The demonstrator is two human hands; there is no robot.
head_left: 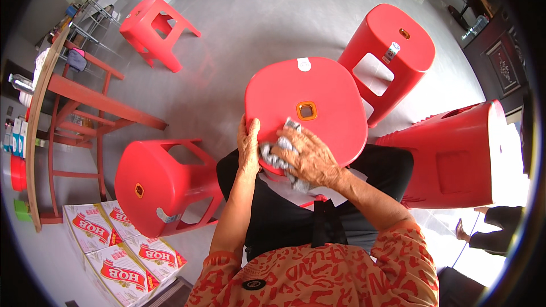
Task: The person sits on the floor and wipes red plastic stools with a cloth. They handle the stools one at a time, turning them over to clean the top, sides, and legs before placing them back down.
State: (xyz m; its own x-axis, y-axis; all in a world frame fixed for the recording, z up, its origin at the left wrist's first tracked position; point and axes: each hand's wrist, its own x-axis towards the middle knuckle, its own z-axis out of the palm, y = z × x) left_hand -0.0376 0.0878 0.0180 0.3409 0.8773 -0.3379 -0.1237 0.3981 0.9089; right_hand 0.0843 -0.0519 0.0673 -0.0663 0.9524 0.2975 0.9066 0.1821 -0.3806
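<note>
Wiping under way on the red plastic stool (318,99) at frame centre, cloth down on the near edge of the seat.

The right hand (310,156) presses a crumpled grey cloth (280,156) flat against the seat's lower edge, fingers (293,139) spread and curled over the wad, gripping it from above; the cloth pokes out on both sides of the hand and reaches up towards the square orange-rimmed hole (307,111) in the seat's middle. The left hand (248,145) clamps the seat's lower left rim, fingers wrapped over the edge, steadying it just beside the cloth. By my reading the job is midway: the seat shows no visible grime, though its far half and legs lie untouched by the cloth right now. Other red plastic stools (159,185) lie tipped around on the grey floor (256,17).
</note>
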